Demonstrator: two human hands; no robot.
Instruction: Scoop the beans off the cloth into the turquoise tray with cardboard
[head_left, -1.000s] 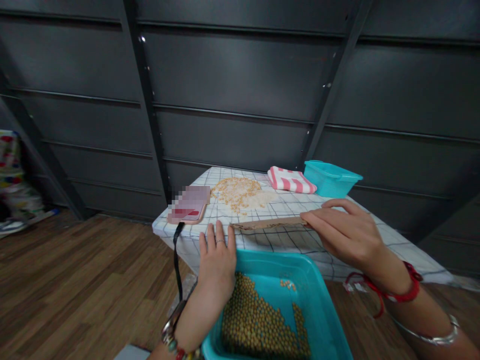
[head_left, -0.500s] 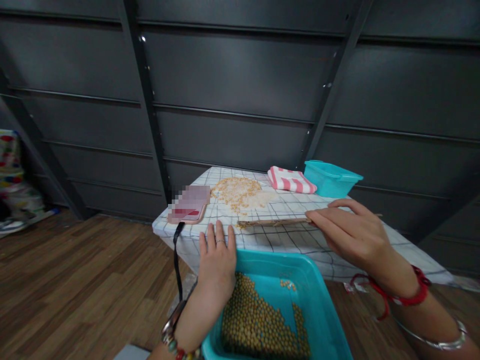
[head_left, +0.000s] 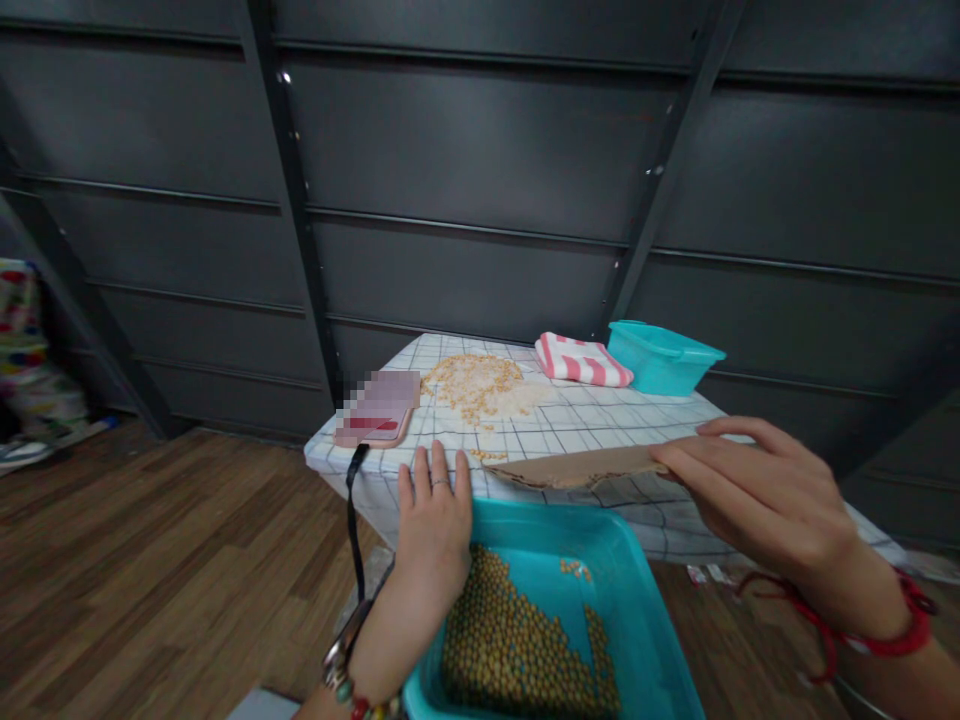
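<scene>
Running side to side above the near edge of the table (head_left: pixel 592 412), the strip of cardboard (head_left: pixel 581 468) points its narrow free end left; its long axis is nearly level. A short row of beans (head_left: pixel 489 455) lies by that tip. Farther back spreads a pile of yellow beans and white grains (head_left: pixel 480 385), with a phone (head_left: pixel 382 408) to its left, and a folded towel (head_left: pixel 581 360) and small box (head_left: pixel 660 360) to its right. Nearer the person, a blue tub (head_left: pixel 654 600) holds many more beans. The right hand (head_left: pixel 765 495) pinches the strip's right end between thumb and fingers, knuckles up. The left hand (head_left: pixel 435 530) reaches forward, palm down, fingers straight and slightly spread by the tub's left rim; its thumb is hidden.
</scene>
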